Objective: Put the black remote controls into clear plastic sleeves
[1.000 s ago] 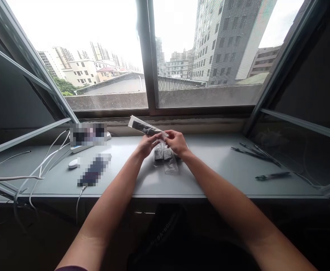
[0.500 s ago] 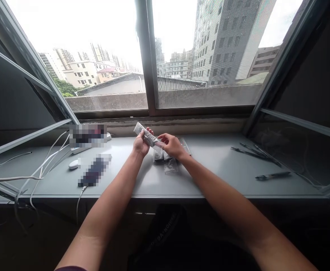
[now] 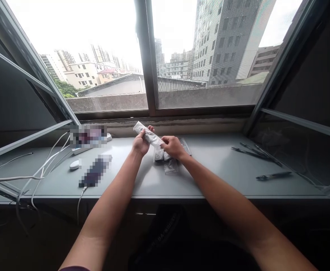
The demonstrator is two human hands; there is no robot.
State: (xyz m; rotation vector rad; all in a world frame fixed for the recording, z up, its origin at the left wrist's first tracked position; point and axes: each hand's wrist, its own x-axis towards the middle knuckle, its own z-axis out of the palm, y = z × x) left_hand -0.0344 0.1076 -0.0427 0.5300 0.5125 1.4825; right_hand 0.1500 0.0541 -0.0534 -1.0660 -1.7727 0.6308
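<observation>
While both bare forearms reach out over the grey surface [image 3: 210,177], the left hand [image 3: 140,145] and right hand [image 3: 173,146] each close on an end of the long clear plastic sleeve [image 3: 149,136], held slanting just above small clear packets [image 3: 167,160]; it looks mid-opening, needing a careful pull apart.

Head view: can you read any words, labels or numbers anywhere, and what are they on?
Dark bag under the desk: white lettering, only "DA-" legible, rest too blurred.
Long packet held by left hand and right hand: no legible print.
Small packets on the desk: too small to read.
Two pixelated patches on the desk: unreadable.
</observation>
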